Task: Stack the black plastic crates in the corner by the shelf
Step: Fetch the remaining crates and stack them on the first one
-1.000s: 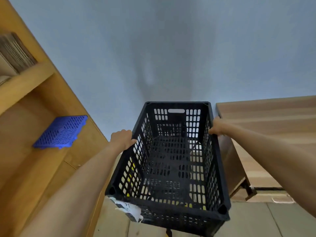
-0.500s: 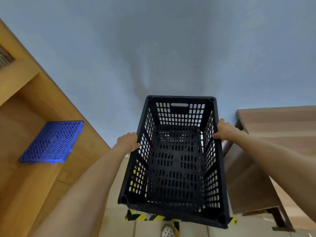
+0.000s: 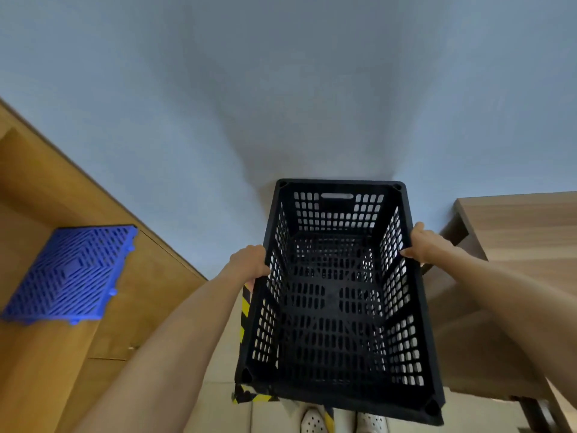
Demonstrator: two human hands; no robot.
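A black plastic crate (image 3: 337,307) with perforated walls and an empty inside fills the lower middle of the view, its far end toward the blue-grey wall. My left hand (image 3: 249,264) grips the rim of its left long side. My right hand (image 3: 426,245) grips the rim of its right long side. The crate hangs above the floor, over yellow-and-black hazard tape (image 3: 246,310) that outlines a patch on the floor. No other black crate is visible.
A wooden shelf unit (image 3: 103,307) stands at the left, with a blue perforated tile (image 3: 68,273) lying on it. A wooden table (image 3: 515,232) stands close on the right. The wall (image 3: 281,89) is straight ahead. White shoes (image 3: 312,421) show at the bottom edge.
The crate, held by both hands, has moved forward toward the wall and lower over the taped floor patch. The view has tilted down, so the shelf's upper level is out of sight.
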